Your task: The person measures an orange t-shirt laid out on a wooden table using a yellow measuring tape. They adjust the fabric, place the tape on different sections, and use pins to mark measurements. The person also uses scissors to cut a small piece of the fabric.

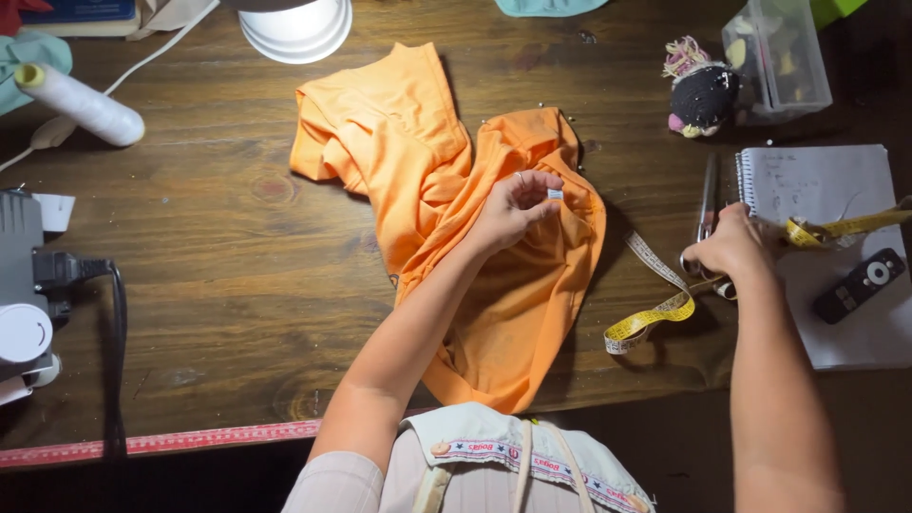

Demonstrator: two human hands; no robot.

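Note:
An orange garment lies crumpled on the dark wooden table. My left hand hovers over the cloth and pinches a small white tag between thumb and fingers. My right hand reaches to the right and grips the handles of a pair of scissors lying beside a spiral notebook. A yellow measuring tape curls on the table just left of that hand and runs on over the notebook.
A black remote lies on the paper at right. Behind it sit a crocheted doll and a clear plastic box. A white thread cone, a white lamp base and a sewing machine stand at left.

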